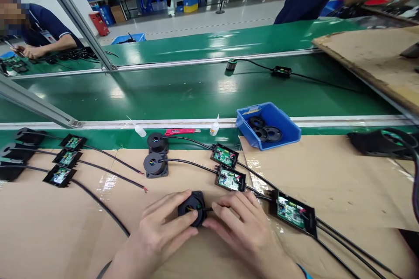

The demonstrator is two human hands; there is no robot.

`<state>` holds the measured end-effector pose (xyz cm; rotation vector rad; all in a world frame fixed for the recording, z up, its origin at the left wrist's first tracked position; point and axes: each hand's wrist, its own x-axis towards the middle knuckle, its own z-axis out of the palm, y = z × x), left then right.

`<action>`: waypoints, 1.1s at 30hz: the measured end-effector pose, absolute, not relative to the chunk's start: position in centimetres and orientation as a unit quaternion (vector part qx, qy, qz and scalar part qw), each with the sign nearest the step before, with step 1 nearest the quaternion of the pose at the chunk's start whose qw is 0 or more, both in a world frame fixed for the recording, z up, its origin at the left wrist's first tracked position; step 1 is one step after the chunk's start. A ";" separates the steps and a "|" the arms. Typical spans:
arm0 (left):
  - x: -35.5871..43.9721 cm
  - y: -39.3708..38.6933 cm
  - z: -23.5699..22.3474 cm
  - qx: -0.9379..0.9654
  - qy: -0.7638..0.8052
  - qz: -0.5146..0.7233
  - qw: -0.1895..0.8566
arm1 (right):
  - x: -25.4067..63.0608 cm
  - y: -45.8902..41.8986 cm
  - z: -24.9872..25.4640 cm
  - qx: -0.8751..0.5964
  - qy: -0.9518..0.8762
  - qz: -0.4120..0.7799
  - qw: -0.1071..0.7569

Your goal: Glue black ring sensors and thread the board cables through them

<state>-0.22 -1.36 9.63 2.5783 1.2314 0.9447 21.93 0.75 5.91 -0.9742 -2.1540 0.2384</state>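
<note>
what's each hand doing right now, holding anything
left hand: closed, holding the black round cable housing
right hand: closed, holding the same housing

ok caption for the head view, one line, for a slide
Left hand and right hand hold a black flanged housing beside green circuit boards.

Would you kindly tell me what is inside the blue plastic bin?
The blue plastic bin holds three black ring flanges lying at its bottom. Whatever lies beneath them cannot be seen, and the bin's near wall hides part of its inside.
</note>
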 end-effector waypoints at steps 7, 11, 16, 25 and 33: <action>-0.2 -1.4 9.7 0.862 0.407 0.296 0.068 | 21.7 0.6 5.9 -0.381 -0.837 0.095 0.380; -0.3 -1.3 9.9 0.870 0.396 0.279 0.091 | 21.6 0.6 5.9 -0.384 -0.833 0.096 0.387; -0.5 -0.9 10.0 0.884 0.367 0.267 0.113 | 21.7 0.5 5.8 -0.383 -0.832 0.101 0.389; -0.4 -0.6 9.9 0.883 0.370 0.258 0.127 | 21.9 0.7 6.4 -0.379 -0.836 0.092 0.386; -0.2 0.0 10.3 0.894 0.367 0.231 0.111 | 22.0 0.6 6.5 -0.378 -0.840 0.108 0.374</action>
